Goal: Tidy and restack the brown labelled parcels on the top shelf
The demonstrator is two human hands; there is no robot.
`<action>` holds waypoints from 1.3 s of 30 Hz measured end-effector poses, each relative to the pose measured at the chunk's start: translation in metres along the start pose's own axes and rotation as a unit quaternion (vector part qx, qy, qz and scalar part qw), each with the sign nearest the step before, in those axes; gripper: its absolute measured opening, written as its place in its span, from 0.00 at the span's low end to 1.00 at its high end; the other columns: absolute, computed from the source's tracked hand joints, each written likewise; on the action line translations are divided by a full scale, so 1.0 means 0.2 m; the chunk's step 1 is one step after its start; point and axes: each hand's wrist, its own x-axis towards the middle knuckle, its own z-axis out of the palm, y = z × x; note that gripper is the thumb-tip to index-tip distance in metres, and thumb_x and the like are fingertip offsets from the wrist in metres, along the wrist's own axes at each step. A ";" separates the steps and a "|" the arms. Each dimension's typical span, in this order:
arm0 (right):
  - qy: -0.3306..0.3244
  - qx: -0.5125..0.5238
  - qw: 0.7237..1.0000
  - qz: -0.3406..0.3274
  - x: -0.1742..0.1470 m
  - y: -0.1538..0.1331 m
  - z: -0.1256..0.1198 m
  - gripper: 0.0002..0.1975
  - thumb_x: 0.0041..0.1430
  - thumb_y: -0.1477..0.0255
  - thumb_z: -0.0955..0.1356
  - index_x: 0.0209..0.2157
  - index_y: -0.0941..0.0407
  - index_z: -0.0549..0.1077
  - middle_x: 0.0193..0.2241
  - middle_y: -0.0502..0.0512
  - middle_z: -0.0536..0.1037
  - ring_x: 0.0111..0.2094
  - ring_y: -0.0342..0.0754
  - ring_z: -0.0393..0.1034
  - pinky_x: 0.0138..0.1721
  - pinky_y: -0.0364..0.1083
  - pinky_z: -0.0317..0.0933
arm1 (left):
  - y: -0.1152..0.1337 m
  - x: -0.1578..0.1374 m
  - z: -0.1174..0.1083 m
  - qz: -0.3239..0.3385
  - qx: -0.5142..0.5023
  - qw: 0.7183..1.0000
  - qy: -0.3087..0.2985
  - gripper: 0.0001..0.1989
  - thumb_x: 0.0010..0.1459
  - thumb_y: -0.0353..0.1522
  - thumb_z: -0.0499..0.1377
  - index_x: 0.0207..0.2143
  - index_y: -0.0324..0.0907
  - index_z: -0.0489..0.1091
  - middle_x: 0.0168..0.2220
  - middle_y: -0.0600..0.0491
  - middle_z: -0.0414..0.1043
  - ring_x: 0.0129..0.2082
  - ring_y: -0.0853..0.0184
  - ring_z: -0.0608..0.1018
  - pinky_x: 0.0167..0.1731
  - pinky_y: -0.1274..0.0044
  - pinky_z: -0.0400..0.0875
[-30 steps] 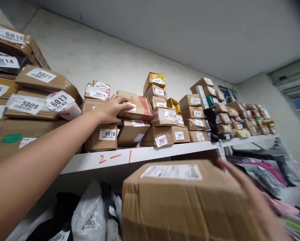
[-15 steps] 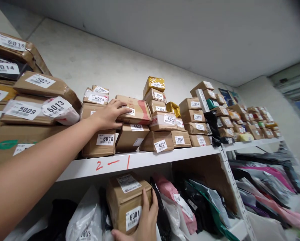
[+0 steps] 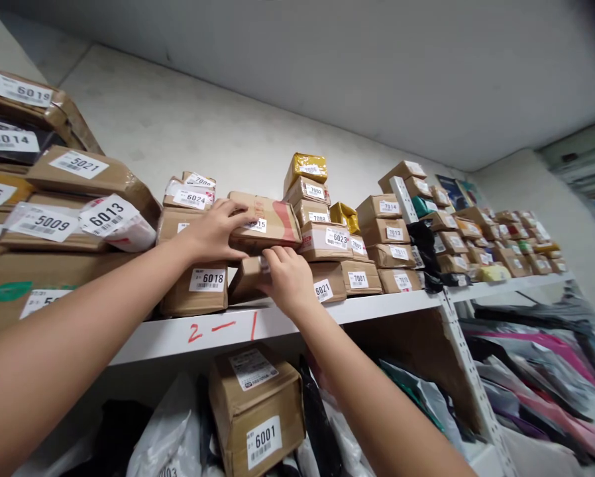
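While the left hand (image 3: 213,228) was curled around the near left corner of the upper box (image 3: 272,228), fingers across it and thumb at its lower edge, the right hand (image 3: 290,278) was bent over the top front edge of the lower box (image 3: 246,281) just beneath. How firmly the right hand gripped could not be told, as its thumb was hidden. Both boxes were on the shelf (image 3: 178,336), between the box labelled 6018 (image 3: 183,298) and the box labelled 6023 (image 3: 324,242). Had the lower box been drawn out without the upper one being held up, the upper box could have lost support and tipped over the edge. Rubbing against its right-hand neighbour could also have unsettled the pile topped by a yellow parcel (image 3: 306,167). Anything falling might have struck the box labelled 6001 (image 3: 277,397) below.
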 end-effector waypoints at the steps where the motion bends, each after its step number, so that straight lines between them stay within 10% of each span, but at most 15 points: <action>1: -0.034 -0.032 0.999 0.004 0.02 0.01 0.01 0.32 0.47 0.70 0.76 0.53 0.61 0.65 0.48 0.65 0.76 0.48 0.61 0.68 0.49 0.57 0.64 | 0.01 0.00 0.00 -0.003 -0.003 1.000 -0.001 0.40 0.43 0.47 0.68 0.58 0.45 0.65 0.58 0.41 0.60 0.58 0.47 0.63 0.59 0.55 0.60; 11: -0.105 -0.039 0.992 -0.058 -0.13 0.02 -0.03 0.11 0.53 0.79 0.65 0.39 0.56 0.71 0.40 0.54 0.77 0.43 0.53 0.68 0.37 0.49 0.58 | 0.00 0.23 -0.13 -0.167 0.068 0.963 -0.201 0.61 0.36 0.62 0.62 0.68 0.48 0.45 0.68 0.33 0.42 0.68 0.35 0.41 0.63 0.48 0.42; 16: -0.083 0.011 0.995 -0.060 -0.24 0.04 -0.14 0.15 0.54 0.80 0.66 0.44 0.55 0.69 0.42 0.52 0.77 0.42 0.52 0.67 0.38 0.50 0.57 | 0.01 0.38 -0.15 -0.186 0.080 0.933 -0.297 0.65 0.32 0.61 0.65 0.68 0.56 0.38 0.63 0.35 0.53 0.63 0.36 0.56 0.58 0.50 0.54; 20: 0.005 0.043 0.993 -0.106 -0.32 0.07 -0.22 0.25 0.51 0.83 0.67 0.51 0.54 0.64 0.42 0.52 0.77 0.40 0.53 0.65 0.38 0.50 0.57 | 0.06 0.37 -0.15 -0.184 0.074 0.940 -0.276 0.60 0.33 0.60 0.64 0.67 0.58 0.44 0.57 0.38 0.56 0.59 0.37 0.60 0.54 0.54 0.60; 24: 0.072 0.024 0.982 -0.173 -0.31 0.05 -0.23 0.12 0.58 0.80 0.63 0.43 0.54 0.67 0.33 0.51 0.75 0.34 0.50 0.63 0.32 0.48 0.54 | 0.10 0.32 -0.15 -0.183 0.075 0.951 -0.236 0.60 0.33 0.61 0.62 0.67 0.54 0.45 0.54 0.40 0.57 0.57 0.39 0.61 0.55 0.58 0.59; 39: 0.144 0.046 0.968 -0.200 -0.27 -0.05 -0.12 0.08 0.62 0.76 0.63 0.41 0.54 0.70 0.30 0.47 0.75 0.30 0.48 0.60 0.29 0.48 0.53 | 0.23 0.19 -0.11 -0.158 0.111 0.971 -0.140 0.55 0.35 0.60 0.62 0.64 0.51 0.53 0.50 0.41 0.61 0.53 0.41 0.65 0.55 0.57 0.58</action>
